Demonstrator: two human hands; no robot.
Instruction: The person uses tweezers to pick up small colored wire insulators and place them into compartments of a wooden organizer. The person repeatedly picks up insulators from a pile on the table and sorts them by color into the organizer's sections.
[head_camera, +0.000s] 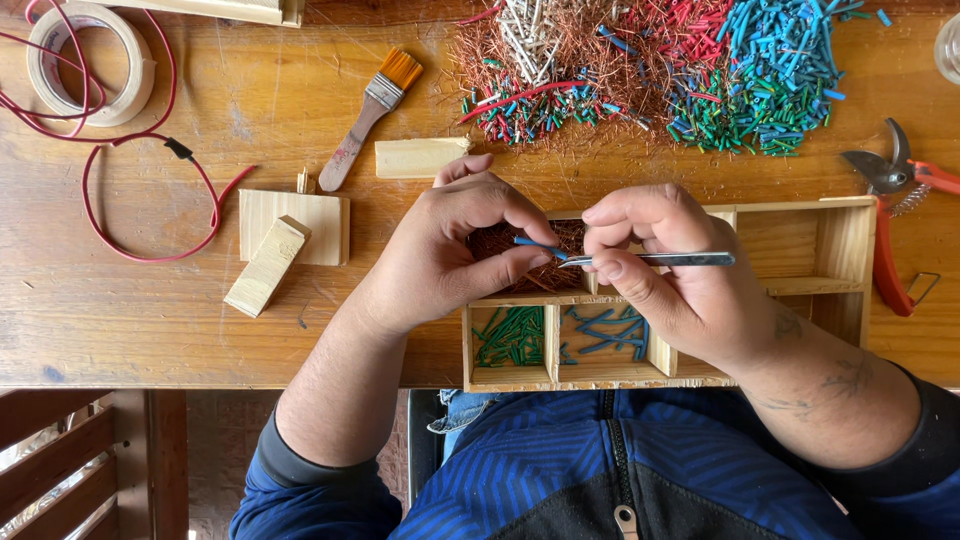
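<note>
Pinching a blue bit (530, 242) with the left hand (455, 250) and gripping tweezers (650, 260) with the right hand (665, 275), it is risking slipping and dropping into the wrong box (845, 240) slot.

This looks like a small workshop, because the wooden table (150, 320) has a paintbrush (372, 115), a roll of tape (92, 62), red cutters (895, 215), wood blocks (285, 240) and a big heap of cut wire bits (660, 70).
</note>
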